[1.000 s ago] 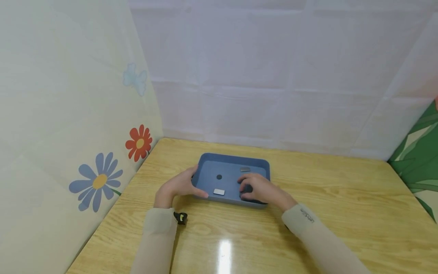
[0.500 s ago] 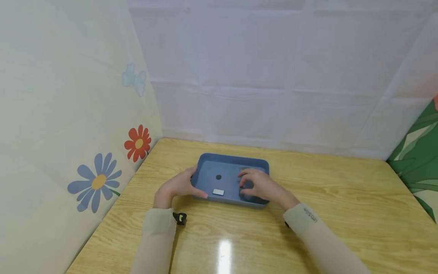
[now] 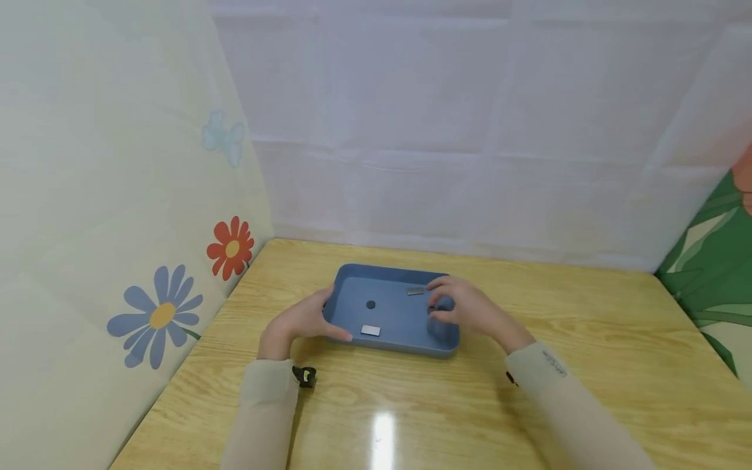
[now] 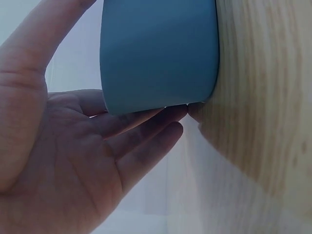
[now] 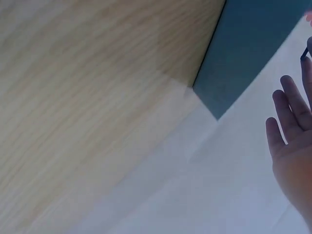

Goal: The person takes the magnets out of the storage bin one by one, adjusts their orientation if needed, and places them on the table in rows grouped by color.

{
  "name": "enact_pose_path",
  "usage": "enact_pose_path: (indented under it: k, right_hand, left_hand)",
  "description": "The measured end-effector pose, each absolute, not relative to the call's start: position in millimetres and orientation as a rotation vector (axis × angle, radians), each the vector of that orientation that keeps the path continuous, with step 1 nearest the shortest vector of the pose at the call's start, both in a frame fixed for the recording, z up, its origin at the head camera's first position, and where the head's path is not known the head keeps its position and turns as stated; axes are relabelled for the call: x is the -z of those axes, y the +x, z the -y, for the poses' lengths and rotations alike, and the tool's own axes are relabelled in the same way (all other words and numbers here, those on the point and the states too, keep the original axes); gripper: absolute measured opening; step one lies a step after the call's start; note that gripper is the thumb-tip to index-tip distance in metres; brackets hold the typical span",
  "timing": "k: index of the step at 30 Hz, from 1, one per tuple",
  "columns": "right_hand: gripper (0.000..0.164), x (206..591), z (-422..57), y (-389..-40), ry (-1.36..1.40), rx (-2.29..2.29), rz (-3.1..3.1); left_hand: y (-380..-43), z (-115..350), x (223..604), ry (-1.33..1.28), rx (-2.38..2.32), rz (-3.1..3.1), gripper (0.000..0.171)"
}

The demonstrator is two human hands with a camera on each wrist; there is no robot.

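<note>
A shallow blue tray [image 3: 393,348] sits on the wooden table. My left hand [image 3: 302,321] holds its left end, thumb along the near rim and fingers against the end wall, as the left wrist view shows. Over the right end, my right hand [image 3: 467,309] pinches a small dark piece [image 5: 304,53] between thumb and fingertips; its exact kind I cannot tell. On the tray floor lie a dark round disc [image 3: 371,305], a small white rectangular piece [image 3: 371,331] near the front wall, and a thin grey rectangular piece [image 3: 416,291] near the back wall.
The wood-grain table [image 3: 564,339] extends around the tray. Behind it hangs a pale cloth [image 3: 376,130], and a flower-printed cloth [image 3: 88,215] stands at the left. A green leaf print [image 3: 717,261] borders the right side.
My right hand has moved to the right and lifted from the tray's near right part, with the small dark piece now showing at its fingertips. The left hand stays on the tray.
</note>
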State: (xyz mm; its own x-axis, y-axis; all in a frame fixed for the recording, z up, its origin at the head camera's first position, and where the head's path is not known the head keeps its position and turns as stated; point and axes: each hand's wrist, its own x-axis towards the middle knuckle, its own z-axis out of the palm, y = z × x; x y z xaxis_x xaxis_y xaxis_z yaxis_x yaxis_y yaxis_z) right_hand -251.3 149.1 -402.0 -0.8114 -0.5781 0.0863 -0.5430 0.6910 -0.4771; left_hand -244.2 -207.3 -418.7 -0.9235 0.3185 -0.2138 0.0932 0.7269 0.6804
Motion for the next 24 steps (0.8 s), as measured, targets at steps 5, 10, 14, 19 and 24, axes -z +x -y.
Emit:
enact_pose_path:
  k: [5,10,14,19,24]
  right_hand:
    - [0.011,393,-164,-253,-0.862,0.797,-2.851]
    - [0.008,389,-180,-255,-0.820,0.803,-2.898]
    - [0.007,388,-192,-257,-0.791,0.835,-2.920]
    - [0.005,386,-208,-258,-0.713,0.829,-2.938]
    - [0.006,385,-221,-258,-0.638,0.833,-2.944]
  left_hand:
    - [-244,208,418,0.324,-1.003,-2.615,0.132]
    - [-244,208,418,0.345,-1.002,-2.617,0.131]
    - [-244,208,419,0.334,-0.994,-2.615,0.132]
    - [-243,207,418,0.327,-0.996,-2.611,0.133]
    - [-243,208,418,0.325,-0.988,-2.615,0.134]
